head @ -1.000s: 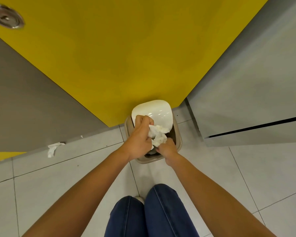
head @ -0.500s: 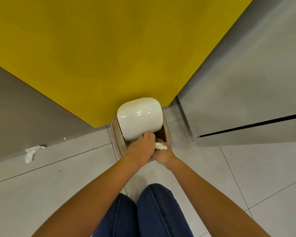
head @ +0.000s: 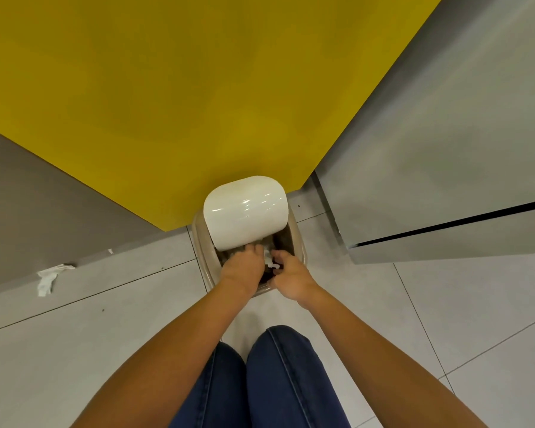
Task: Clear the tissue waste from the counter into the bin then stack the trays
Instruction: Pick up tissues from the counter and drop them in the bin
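Note:
A beige bin [head: 300,242] with a white swing lid [head: 244,208] stands on the floor under the corner of the yellow counter [head: 198,103]. Both my hands are at its opening. My left hand [head: 244,267] reaches down into the bin below the lid's edge, and its fingertips are hidden. My right hand [head: 291,279] sits at the bin's front rim, its thumb and fingers pinching a crumpled white tissue [head: 269,261] that shows between the two hands. No trays are in view.
A crumpled tissue scrap [head: 48,278] lies on the tiled floor at the left, by the grey base of the counter. A grey cabinet [head: 445,180] with a dark slot stands on the right. My legs in blue jeans [head: 260,381] are just behind the bin.
The tissue wad, held above the bin a second ago, has gone down into the opening with both hands. The lid has tipped over the opening, and the view has shifted closer.

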{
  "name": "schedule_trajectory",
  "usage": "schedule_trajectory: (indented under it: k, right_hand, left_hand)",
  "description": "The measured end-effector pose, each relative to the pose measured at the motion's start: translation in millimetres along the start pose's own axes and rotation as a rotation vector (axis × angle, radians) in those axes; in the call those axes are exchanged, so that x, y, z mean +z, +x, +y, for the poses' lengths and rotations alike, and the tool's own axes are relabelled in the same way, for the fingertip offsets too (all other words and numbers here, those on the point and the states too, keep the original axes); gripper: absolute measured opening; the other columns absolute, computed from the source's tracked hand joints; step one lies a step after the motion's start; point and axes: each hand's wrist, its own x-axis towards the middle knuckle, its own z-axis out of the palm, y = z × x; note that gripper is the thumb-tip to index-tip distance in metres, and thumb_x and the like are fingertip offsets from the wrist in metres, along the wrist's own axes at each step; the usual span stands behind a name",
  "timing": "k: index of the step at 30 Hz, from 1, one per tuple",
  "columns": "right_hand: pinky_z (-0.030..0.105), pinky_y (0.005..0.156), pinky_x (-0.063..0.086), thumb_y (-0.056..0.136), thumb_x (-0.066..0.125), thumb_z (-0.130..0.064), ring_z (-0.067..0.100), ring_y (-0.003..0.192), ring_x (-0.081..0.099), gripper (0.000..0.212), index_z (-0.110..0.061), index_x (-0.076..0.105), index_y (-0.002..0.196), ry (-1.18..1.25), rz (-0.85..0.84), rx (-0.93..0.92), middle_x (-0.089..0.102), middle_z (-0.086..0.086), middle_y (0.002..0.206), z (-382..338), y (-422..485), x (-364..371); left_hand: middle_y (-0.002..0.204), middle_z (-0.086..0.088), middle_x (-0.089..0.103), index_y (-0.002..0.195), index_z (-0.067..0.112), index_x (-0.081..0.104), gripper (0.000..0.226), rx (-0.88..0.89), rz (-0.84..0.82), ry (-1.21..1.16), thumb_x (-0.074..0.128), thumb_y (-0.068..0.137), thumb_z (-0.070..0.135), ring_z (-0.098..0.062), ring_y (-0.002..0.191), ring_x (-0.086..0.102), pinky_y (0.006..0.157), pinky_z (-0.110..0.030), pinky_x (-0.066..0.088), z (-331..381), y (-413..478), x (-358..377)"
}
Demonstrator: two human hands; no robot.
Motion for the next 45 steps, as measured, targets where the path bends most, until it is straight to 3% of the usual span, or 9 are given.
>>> schedule_trajectory:
  k: [5, 11, 15, 22, 24, 28, 31, 39, 45]
  right_hand:
    - [0.031, 0.104, 0.042, 0.088, 0.050, 0.010, 0.023, 0.127, 0.047, 0.062, -0.015, 0.035, 0.143, -0.027, 0.048, -0.040, 0.042, 0.007, 0.144, -16.3, -17.9, -5.2]
    - [0.019, 0.088, 0.039, 0.090, 0.050, 0.006, 0.021, 0.122, 0.049, 0.049, -0.015, 0.046, 0.134, -0.060, 0.097, -0.072, 0.049, 0.006, 0.135, -54.1, -67.0, -22.5]
    - [0.023, 0.078, 0.045, 0.089, 0.053, -0.001, 0.016, 0.103, 0.052, 0.042, -0.017, 0.051, 0.128, -0.046, 0.118, -0.093, 0.054, 0.002, 0.117, -89.9, -115.4, -36.2]
    - [0.033, 0.087, 0.048, 0.090, 0.050, -0.009, 0.023, 0.099, 0.059, 0.029, -0.016, 0.059, 0.116, -0.015, 0.173, -0.170, 0.061, 0.003, 0.098, -169.6, -215.4, -68.0]
    - [0.033, 0.088, 0.047, 0.090, 0.049, -0.009, 0.023, 0.097, 0.059, 0.026, -0.014, 0.060, 0.113, -0.012, 0.177, -0.215, 0.061, 0.005, 0.097, -194.1, -245.2, -76.5]
    - [0.026, 0.071, 0.046, 0.089, 0.048, -0.006, 0.018, 0.085, 0.056, 0.024, -0.016, 0.061, 0.107, -0.040, 0.182, -0.337, 0.060, 0.005, 0.090, -242.6, -300.2, -92.3]
    - [0.027, 0.072, 0.046, 0.088, 0.051, -0.007, 0.018, 0.086, 0.057, 0.020, -0.022, 0.060, 0.098, -0.050, 0.195, -0.427, 0.060, 0.004, 0.090, -274.0, -333.0, -99.7]
    - [0.001, 0.061, 0.038, 0.090, 0.054, -0.008, -0.002, 0.074, 0.051, 0.020, -0.008, 0.065, 0.107, -0.046, 0.300, -0.728, 0.059, -0.007, 0.089, -343.6, -395.7, -99.7]
    - [0.013, 0.067, 0.040, 0.089, 0.054, -0.008, -0.002, 0.073, 0.052, 0.017, -0.010, 0.065, 0.101, -0.040, 0.322, -0.887, 0.058, -0.011, 0.082, -393.9, -420.4, -76.9]
  left_hand:
    - [0.132, -0.012, 0.047, 0.130, 0.007, 0.037, 0.053, 0.047, 0.115, -0.066, 0.062, 0.084, 0.004, -0.025, 0.122, 0.048, 0.102, -0.033, 0.044, -6.4, -20.3, -17.8]
    - [0.128, -0.011, 0.049, 0.134, 0.010, 0.036, 0.058, 0.026, 0.162, -0.187, 0.062, 0.083, 0.002, -0.025, 0.114, 0.051, 0.087, -0.029, 0.046, -14.5, -67.5, -69.8]
    - [0.129, -0.009, 0.051, 0.135, 0.013, 0.038, 0.052, 0.006, 0.230, -0.282, 0.057, 0.088, 0.004, -0.024, 0.115, 0.052, 0.083, -0.029, 0.044, -15.5, -112.1, -117.9]
    - [0.131, -0.008, 0.052, 0.131, 0.013, 0.045, 0.038, 0.001, 0.382, -0.393, 0.051, 0.094, 0.016, -0.025, 0.118, 0.050, 0.092, -0.032, 0.041, -11.1, -206.6, -217.5]
    - [0.129, -0.007, 0.053, 0.129, 0.014, 0.047, 0.036, 0.001, 0.427, -0.422, 0.052, 0.093, 0.017, -0.024, 0.117, 0.049, 0.090, -0.031, 0.041, -10.2, -233.4, -245.2]
    - [0.121, -0.007, 0.056, 0.124, 0.014, 0.051, 0.032, -0.003, 0.540, -0.436, 0.053, 0.092, 0.020, -0.024, 0.112, 0.050, 0.086, -0.032, 0.042, -10.7, -284.8, -296.9]
    - [0.120, -0.005, 0.058, 0.120, 0.016, 0.053, 0.031, -0.013, 0.626, -0.470, 0.055, 0.090, 0.023, -0.023, 0.113, 0.052, 0.089, -0.037, 0.046, -13.7, -319.2, -330.5]
    - [0.115, -0.002, 0.061, 0.115, 0.018, 0.059, 0.029, -0.073, 0.847, -0.610, 0.060, 0.087, 0.025, -0.017, 0.105, 0.056, 0.083, -0.025, 0.041, -35.8, -390.0, -390.8]
    - [0.110, 0.002, 0.059, 0.113, 0.021, 0.058, 0.027, -0.134, 0.950, -0.756, 0.061, 0.087, 0.028, -0.014, 0.096, 0.056, 0.075, -0.027, 0.049, -73.3, -429.0, -416.1]
